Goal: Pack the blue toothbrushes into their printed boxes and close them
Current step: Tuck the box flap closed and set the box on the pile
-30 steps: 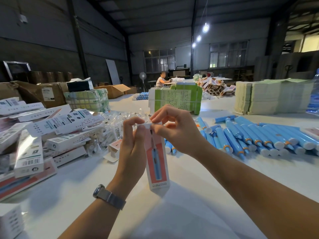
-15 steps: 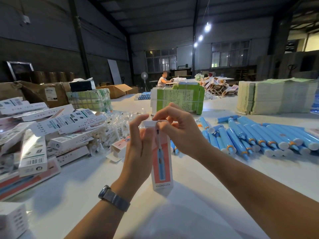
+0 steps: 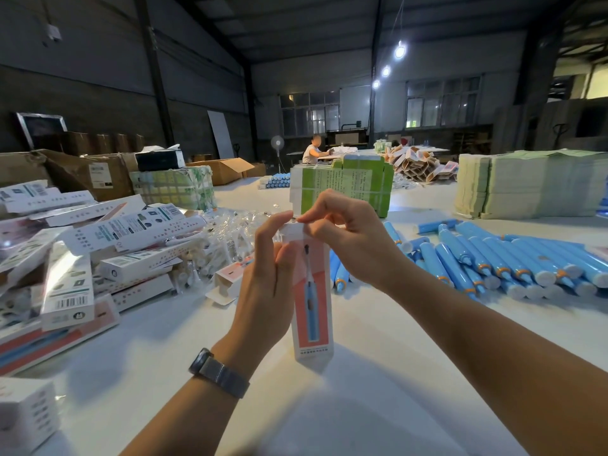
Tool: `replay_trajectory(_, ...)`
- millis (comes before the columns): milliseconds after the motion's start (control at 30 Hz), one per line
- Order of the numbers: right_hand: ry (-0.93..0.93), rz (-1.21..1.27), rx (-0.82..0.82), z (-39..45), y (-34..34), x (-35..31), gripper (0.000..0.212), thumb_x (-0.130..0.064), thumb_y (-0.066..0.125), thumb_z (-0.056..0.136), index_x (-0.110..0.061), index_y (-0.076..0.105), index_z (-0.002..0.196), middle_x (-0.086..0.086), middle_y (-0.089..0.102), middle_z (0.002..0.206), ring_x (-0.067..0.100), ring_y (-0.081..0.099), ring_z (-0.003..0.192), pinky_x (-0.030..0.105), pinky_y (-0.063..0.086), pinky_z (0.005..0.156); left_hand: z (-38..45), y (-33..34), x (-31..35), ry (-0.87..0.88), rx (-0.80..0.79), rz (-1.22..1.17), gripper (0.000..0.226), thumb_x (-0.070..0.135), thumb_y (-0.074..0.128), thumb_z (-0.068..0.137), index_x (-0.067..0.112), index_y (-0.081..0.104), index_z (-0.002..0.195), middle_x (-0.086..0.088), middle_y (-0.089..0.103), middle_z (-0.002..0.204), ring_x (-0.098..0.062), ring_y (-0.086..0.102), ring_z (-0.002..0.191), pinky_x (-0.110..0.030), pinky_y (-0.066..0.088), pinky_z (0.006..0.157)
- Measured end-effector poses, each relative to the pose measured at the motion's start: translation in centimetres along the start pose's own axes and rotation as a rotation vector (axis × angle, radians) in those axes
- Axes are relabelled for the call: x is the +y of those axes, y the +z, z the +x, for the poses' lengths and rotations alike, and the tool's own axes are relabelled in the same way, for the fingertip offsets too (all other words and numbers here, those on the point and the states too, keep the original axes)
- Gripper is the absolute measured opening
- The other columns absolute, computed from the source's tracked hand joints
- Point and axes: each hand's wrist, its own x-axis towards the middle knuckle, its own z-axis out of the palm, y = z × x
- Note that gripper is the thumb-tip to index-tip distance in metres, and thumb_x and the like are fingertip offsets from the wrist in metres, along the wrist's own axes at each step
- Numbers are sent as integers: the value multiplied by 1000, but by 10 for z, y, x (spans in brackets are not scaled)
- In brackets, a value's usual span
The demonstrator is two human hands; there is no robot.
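The printed box (image 3: 312, 297) stands upright at centre, its bottom end down near the tabletop (image 3: 378, 373); whether it touches can't be told. Front is pink/coral w/ a picture of a blue toothbrush, top end white. Left hand (image 3: 266, 291) wraps the box's upper left side, fingers curled round it, thumb up against the white top flap. Right hand (image 3: 352, 245) comes in from the right, thumb + forefinger pinching the top flap at the box's upper edge, other fingers curled behind. A grey-strap watch (image 3: 218, 373) sits on the left wrist.

Just right of the box, a row of blue toothbrushes (image 3: 493, 258) lies side by side on the tabletop, w/ orange rings near their white ends; a few more blue ones show behind the box. To the left, a loose heap of white printed boxes (image 3: 108, 245) w/ barcodes, and next to them a pile of clear plastic packets (image 3: 230, 238). One small open box (image 3: 230, 281) lies just left of the left hand.

Behind the hands: a green-and-white bundle of cartons (image 3: 348, 185). Far right, a tall stack of pale flat sheets (image 3: 526, 182). Far left, brown cardboard cartons (image 3: 82, 172). In the background a person (image 3: 312, 153) sits at another table.
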Motion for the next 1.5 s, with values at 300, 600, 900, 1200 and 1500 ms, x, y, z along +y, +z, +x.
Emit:
replay_trajectory(300,29,-57,-94,7,-16,-10,31,-10,63,90,-37,64,74,9,70,76,53,60,73,64,49,56,0,-1,-1,-7,-3,2,33,38,27,104,64,23,125,30,62,98,-8,68,79,-24,60,61)
replay_trajectory(600,37,-76,-193,7,-24,-7,14,-14,70,88,-28,71,85,-22,63,77,10,66,73,30,59,68,0,-1,0,21,38,-13,16,38,29,103,45,31,117,27,61,95,-12,66,73,-33,58,54)
replay_trajectory(900,-17,-50,-202,3,-22,-3,15,-9,73,83,-12,74,97,2,64,92,16,63,90,33,57,82,2,-2,-4,4,38,7,12,32,30,104,41,32,111,13,57,89,-18,64,64,-41,56,51)
replay_trajectory(1200,-3,-124,-214,5,-20,-6,10,-8,70,88,-18,71,90,1,63,96,10,61,84,23,55,75,8,-10,-3,43,52,88,7,42,36,101,39,42,103,0,59,86,-21,67,68,-43,57,50)
replay_trajectory(1500,-89,-419,19,-1,-3,6,13,-20,68,91,-16,75,101,-7,52,95,12,57,82,28,52,68,3,-6,-4,-65,100,45,21,27,36,105,46,45,105,4,60,106,-18,68,97,-43,63,70)
